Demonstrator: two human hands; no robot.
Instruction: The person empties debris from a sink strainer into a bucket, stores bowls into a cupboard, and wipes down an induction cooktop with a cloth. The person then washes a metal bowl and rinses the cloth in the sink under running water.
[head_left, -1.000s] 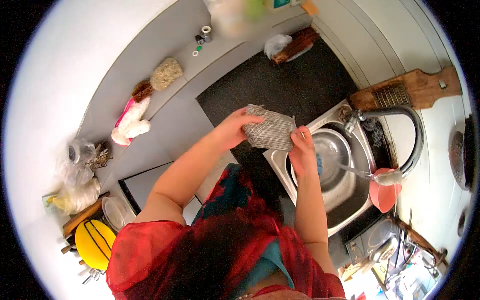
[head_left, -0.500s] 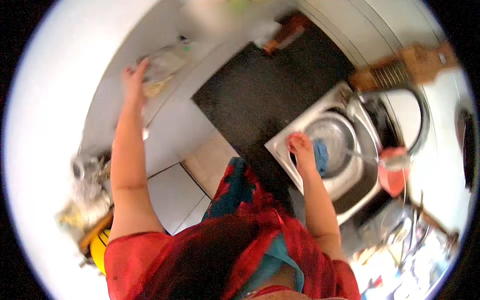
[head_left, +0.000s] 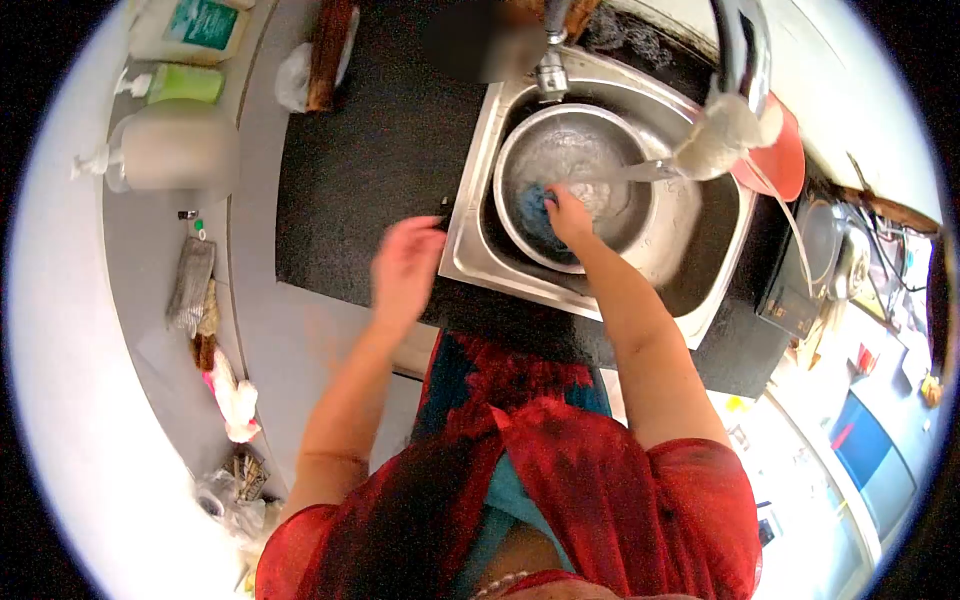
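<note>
In the head view, a round metal basin [head_left: 650, 205] stands inside the steel sink [head_left: 690, 265], with water running into it from the tap [head_left: 742, 50]. My right hand [head_left: 572, 218] reaches into the basin, its fingers closed on a blue cloth [head_left: 535, 225] that lies in the water. Left of the sink, my left hand [head_left: 405, 270] hovers over the dark counter [head_left: 350, 200], close to the sink's rim. It is slightly blurred, with its fingers loosely stretched and nothing visible in them.
A red-pink bowl [head_left: 785, 160] is behind the tap. Pump bottles, one green [head_left: 185, 85] and one pale [head_left: 175, 150], stand on the left ledge beside a grey cloth [head_left: 192, 280]. A second spout [head_left: 552, 75] hangs over the sink's back corner.
My left arm has come from the left ledge toward the sink. My right hand has gone from the basin's edge onto the blue cloth. The view has turned toward the sink.
</note>
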